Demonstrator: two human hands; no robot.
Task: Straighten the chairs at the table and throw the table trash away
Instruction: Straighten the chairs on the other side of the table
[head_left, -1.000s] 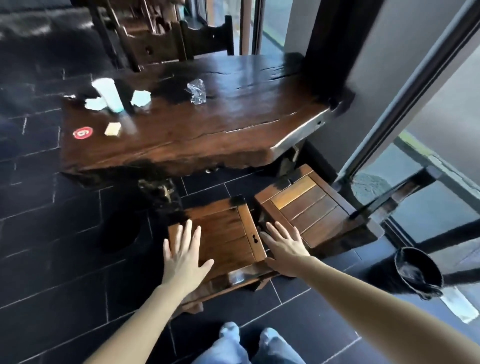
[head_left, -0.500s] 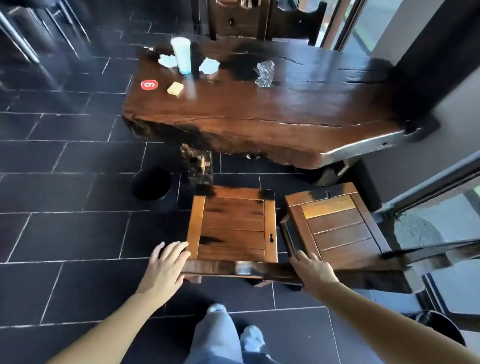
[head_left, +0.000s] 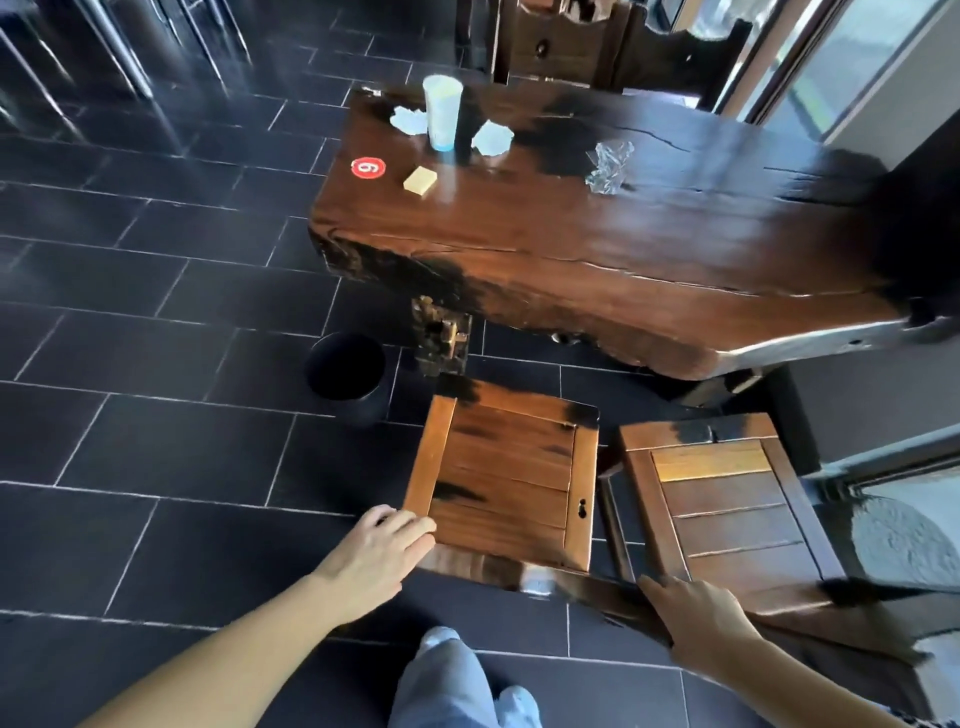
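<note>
While left hand (head_left: 376, 551) and right hand (head_left: 696, 618) rest loose-fingered on back rail (head_left: 571, 584), chair (head_left: 509, 478) fronts table (head_left: 623, 249).

Both forearms were bare. The left hand (head_left: 376, 545) and right hand (head_left: 698, 618) were ungloved. The legs wore pale blue-grey trousers (head_left: 441, 686) over light-coloured footwear (head_left: 517, 701).

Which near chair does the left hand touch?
The lighter chair beside the black bin: the left hand rests on its corner, not the darker chair.
</note>
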